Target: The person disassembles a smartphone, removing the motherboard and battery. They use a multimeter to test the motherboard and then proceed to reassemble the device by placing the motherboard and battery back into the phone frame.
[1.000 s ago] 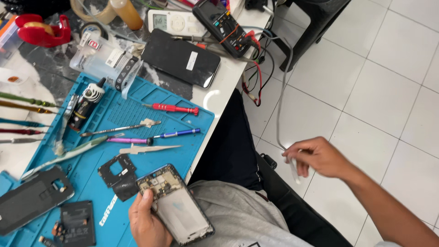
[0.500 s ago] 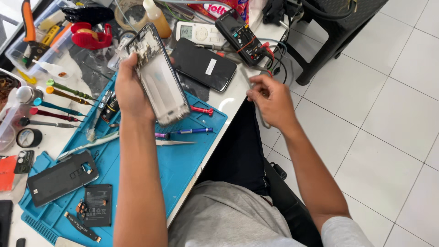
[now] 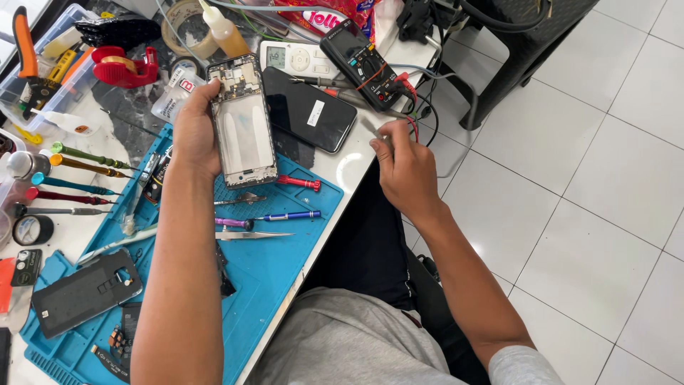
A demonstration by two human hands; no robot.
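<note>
Gripped along its left edge by the left hand (image 3: 194,135), an opened smartphone frame with bare silver midplate and exposed circuitry at its top (image 3: 242,121) stands lifted above the work surface, long axis pointing away from the person; the thumb lies on the near side edge and the fingers wrap behind. The right hand (image 3: 406,167) is closed around a thin grey metal tool (image 3: 374,130), whose tip projects from the fingers at the table's edge, near red and black probe leads (image 3: 410,107).

Nearest the person lies a blue silicone repair mat (image 3: 285,249). At its near left corner rests a dark grey phone back cover (image 3: 85,292), with a small black circuit part (image 3: 125,335) just beside it. Mid-mat, beneath the forearm, lie silver tweezers (image 3: 256,234), a purple-handled driver (image 3: 234,223), a blue-handled driver (image 3: 288,215) and a red-handled driver (image 3: 299,183).

Left of the mat, a row of coloured-handle screwdrivers (image 3: 71,175) lies on the white table (image 3: 349,171). Beyond the held frame rests a black smartphone, screen up (image 3: 310,110), touching the mat's far edge. Farther still stand a black digital multimeter (image 3: 363,64), a white remote-like device with small screen (image 3: 293,58), a red tape dispenser (image 3: 121,65) and an amber squeeze bottle (image 3: 224,32).
</note>
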